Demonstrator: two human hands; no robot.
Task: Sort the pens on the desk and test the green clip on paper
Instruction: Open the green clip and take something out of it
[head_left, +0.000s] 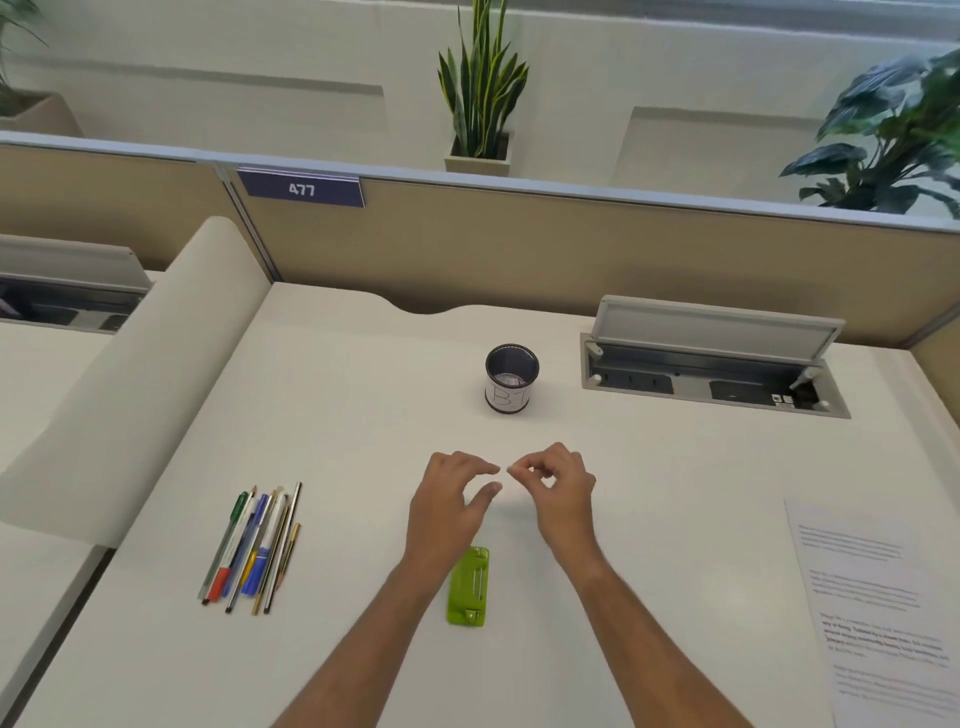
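Observation:
A bunch of several pens and pencils (254, 545) lies side by side on the white desk (363, 389) at the left. A flat green clip (469, 584) lies near the front, between my forearms. My left hand (449, 506) hovers just beyond the clip, fingers spread and holding nothing. My right hand (558, 491) is beside it, fingers curled loosely with the thumb and forefinger close together; nothing shows between them. The fingertips of the two hands nearly meet. A printed sheet of paper (878, 608) lies at the right edge of the desk.
A dark mesh pen cup (511, 378) with a white label stands upright behind my hands. An open cable tray (711, 374) with a raised lid is set into the desk at the back right. Beige partitions (519, 244) close the back, and a cream divider (135, 395) bounds the left.

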